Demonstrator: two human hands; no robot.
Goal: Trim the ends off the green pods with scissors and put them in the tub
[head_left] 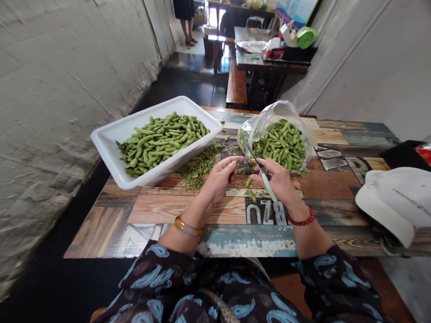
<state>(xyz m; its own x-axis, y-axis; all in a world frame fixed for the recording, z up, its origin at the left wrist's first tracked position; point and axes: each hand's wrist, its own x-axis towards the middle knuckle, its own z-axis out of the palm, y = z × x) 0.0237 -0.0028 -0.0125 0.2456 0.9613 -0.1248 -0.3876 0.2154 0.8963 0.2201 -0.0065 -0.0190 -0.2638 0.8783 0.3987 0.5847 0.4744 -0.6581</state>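
My left hand point(221, 176) is closed in a pinch, with a bit of green at its fingertips, too small to make out fully. Scissors point(266, 183) with a pale green handle are in my right hand point(277, 178), blades pointing up and away. Green pods point(251, 191) lie on the table between my hands. Left of them, a white tub point(131, 182) holds a heap of edamame pods point(161, 140). Behind my right hand, a clear plastic bag point(284, 108) lies open with more pods point(283, 142) inside. Green trimmings point(199, 169) are piled beside the tub.
The patchwork-patterned table point(181, 207) bears a white cap point(400, 197) at the right, near a black box point(402, 158). A bench point(236, 85) and another table point(243, 61) with items stand beyond. A person's legs point(188, 30) show at the back. A wall runs along the left.
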